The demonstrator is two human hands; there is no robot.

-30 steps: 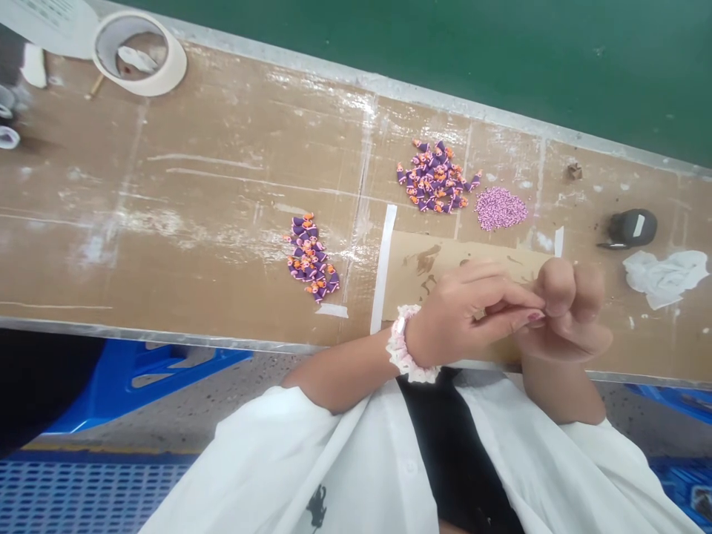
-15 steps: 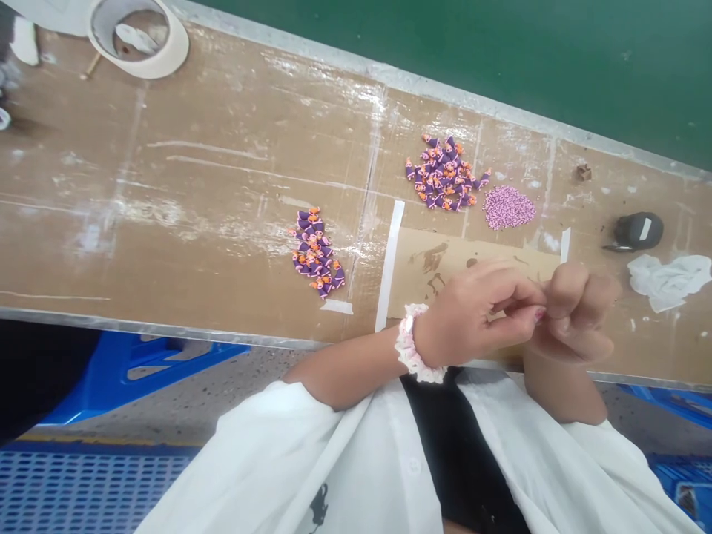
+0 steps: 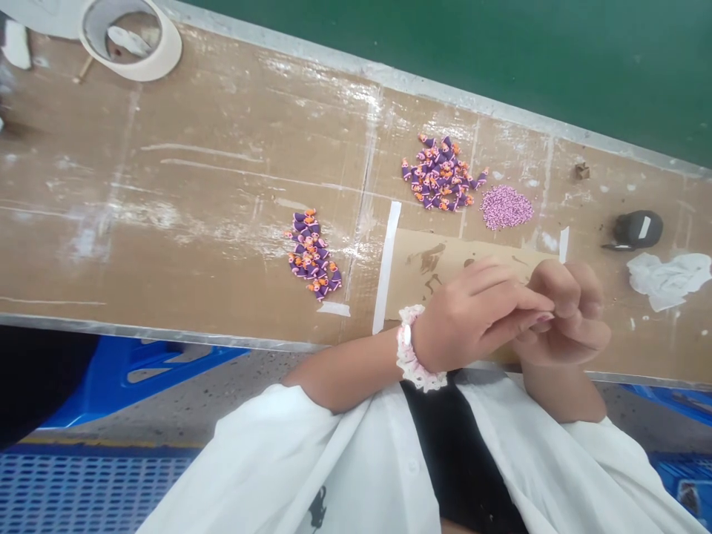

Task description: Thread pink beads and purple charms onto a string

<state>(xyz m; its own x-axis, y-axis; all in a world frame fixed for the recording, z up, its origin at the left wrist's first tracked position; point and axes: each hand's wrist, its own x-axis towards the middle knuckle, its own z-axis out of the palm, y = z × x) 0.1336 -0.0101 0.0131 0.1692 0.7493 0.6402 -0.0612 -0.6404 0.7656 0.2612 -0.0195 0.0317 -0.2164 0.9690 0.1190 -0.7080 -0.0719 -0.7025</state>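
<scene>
My left hand (image 3: 472, 315) and my right hand (image 3: 567, 319) meet over the near edge of the brown table (image 3: 194, 222), fingertips pinched together. Both are closed on something too small to make out. A white scrunchie (image 3: 411, 348) is on my left wrist. A pile of small purple and orange pieces (image 3: 442, 174) lies beyond the hands, with a heap of tiny pink beads (image 3: 505, 207) beside it. A second purple and orange pile (image 3: 311, 256) lies to the left of my left hand.
A roll of tape (image 3: 130, 41) sits at the far left corner. A black object (image 3: 634, 230) and a crumpled white tissue (image 3: 670, 278) lie at the right. A cardboard sheet (image 3: 434, 259) is taped down under my hands. Blue stools (image 3: 139, 371) stand below the table.
My hands have stayed pinched together at the same spot, with the fingers shifting slightly. The view has drifted a little.
</scene>
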